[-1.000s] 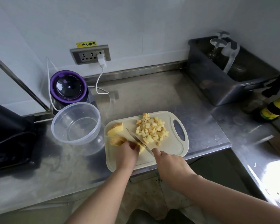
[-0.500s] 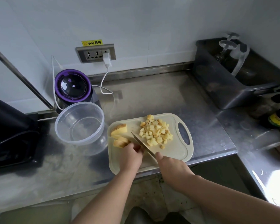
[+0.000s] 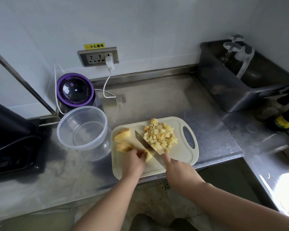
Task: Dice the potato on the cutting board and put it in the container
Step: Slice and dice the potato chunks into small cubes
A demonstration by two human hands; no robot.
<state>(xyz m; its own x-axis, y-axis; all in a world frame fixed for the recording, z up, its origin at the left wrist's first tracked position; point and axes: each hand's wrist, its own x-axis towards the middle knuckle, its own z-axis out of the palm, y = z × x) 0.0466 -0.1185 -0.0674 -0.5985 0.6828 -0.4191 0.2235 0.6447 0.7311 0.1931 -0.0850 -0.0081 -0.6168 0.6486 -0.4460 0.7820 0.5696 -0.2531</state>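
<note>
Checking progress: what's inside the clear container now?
The container shows only its bare bottom; no potato inside. The dice sit on the cutting board. Nothing covers its inside.

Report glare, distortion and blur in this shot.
Head view: glare blows out the steel counter at lower right. Head view: the wide-angle lens bows straight lines toward the frame edges. Head view: the knife and diced potato read fairly sharp, while the black appliance at left sinks into shadow.

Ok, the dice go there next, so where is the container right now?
Head view: the clear round container stands on the steel counter just left of the cutting board, in front of the purple-lidded appliance.
</note>
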